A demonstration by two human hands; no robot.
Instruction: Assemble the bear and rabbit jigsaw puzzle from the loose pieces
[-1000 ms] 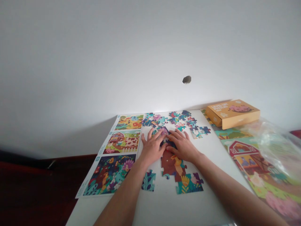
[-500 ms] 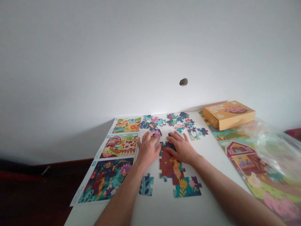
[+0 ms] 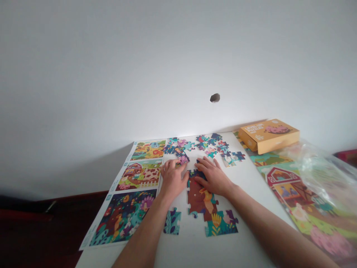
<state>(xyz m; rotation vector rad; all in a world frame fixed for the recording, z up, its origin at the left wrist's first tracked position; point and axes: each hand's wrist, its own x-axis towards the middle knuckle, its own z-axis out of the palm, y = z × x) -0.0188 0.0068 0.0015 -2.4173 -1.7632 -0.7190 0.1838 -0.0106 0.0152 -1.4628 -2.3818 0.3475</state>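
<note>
My left hand (image 3: 171, 178) rests on the white table (image 3: 195, 245) with its fingers curled round a small purple puzzle piece (image 3: 183, 159). Flat beside it lies my right hand (image 3: 212, 177), fingers stretched out over the top edge of the joined puzzle section (image 3: 201, 199), a brown animal with flowers below. A single leafy piece (image 3: 172, 221) sits apart, near my left forearm. Several loose pieces (image 3: 206, 145) are scattered just beyond both hands.
A picture sheet (image 3: 131, 190) with three reference scenes lies along the table's left edge. An orange puzzle box (image 3: 269, 135) stands at the back right. A finished barn puzzle (image 3: 298, 193) under clear plastic (image 3: 323, 163) covers the right side. A white wall rises behind.
My left hand's fingers have curled in and drawn the purple piece away from the joined section, to the left. The right hand has stayed flat on the section. The view has shifted slightly.
</note>
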